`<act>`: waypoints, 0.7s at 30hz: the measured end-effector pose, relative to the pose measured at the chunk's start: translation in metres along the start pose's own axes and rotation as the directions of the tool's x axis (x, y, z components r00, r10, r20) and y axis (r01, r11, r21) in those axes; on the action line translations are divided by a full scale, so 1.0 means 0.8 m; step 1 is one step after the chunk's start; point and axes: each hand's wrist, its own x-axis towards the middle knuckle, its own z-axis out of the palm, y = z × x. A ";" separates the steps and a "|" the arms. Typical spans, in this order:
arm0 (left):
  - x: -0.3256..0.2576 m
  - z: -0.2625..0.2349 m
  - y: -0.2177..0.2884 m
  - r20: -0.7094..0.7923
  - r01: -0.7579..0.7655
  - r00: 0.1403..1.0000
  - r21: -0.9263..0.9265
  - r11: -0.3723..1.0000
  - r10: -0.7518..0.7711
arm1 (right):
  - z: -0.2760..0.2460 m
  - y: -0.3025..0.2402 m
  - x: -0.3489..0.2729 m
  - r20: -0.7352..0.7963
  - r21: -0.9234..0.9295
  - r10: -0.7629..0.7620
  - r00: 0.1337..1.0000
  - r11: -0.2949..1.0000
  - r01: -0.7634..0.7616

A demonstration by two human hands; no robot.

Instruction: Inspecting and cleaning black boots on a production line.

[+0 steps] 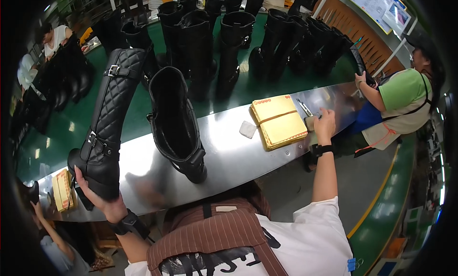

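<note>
My left hand (101,199) grips a tall black quilted boot (113,106) under its foot. The boot stands upright with its shaft leaning right, and two buckled straps cross it. Beside it, a second black boot (174,121) stands on the metal bench top, its open shaft facing me. At the bench's right part, my right hand (325,127) is closed, fingers curled together over a small beige block (311,123). Something small and dark shows at its fingertips, too small to name. Just beyond lies a slim metal tool (304,106), perhaps a cutter.
A banded stack of yellow paper sheets (281,123) lies by a whitish square piece (247,129). Many black boots (234,47) stand on the green surface (210,111) behind the metal bench (224,154). A person in a green sleeve (403,92) works at the right; others work at the left.
</note>
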 end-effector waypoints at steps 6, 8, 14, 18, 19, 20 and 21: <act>-0.001 0.005 0.006 0.020 0.004 1.000 0.006 1.000 -0.004 | 0.020 -0.086 0.050 0.323 0.589 -0.197 0.926 0.807 -0.034; -0.002 0.007 0.008 0.008 0.001 1.000 0.012 1.000 -0.001 | 0.029 -0.101 0.066 0.399 0.551 -0.320 0.860 0.833 0.054; -0.001 0.009 0.012 -0.037 -0.045 0.998 0.018 0.999 0.046 | 0.040 -0.111 0.085 0.437 0.524 -0.423 0.794 0.837 0.158; 0.003 0.004 0.010 -0.050 -0.064 0.996 0.071 0.995 0.068 | 0.040 -0.114 0.099 0.450 0.505 -0.460 0.765 0.838 0.207; 0.006 0.003 0.009 -0.031 -0.055 0.998 0.073 0.996 0.057 | 0.041 -0.115 0.102 0.469 0.479 -0.471 0.747 0.846 0.233; 0.007 0.000 0.010 -0.033 -0.052 0.998 0.077 0.996 0.055 | 0.041 -0.116 0.105 0.493 0.474 -0.493 0.717 0.843 0.253; 0.009 -0.002 0.009 -0.019 -0.052 0.998 0.080 0.995 0.053 | 0.042 -0.118 0.107 0.493 0.453 -0.480 0.726 0.854 0.258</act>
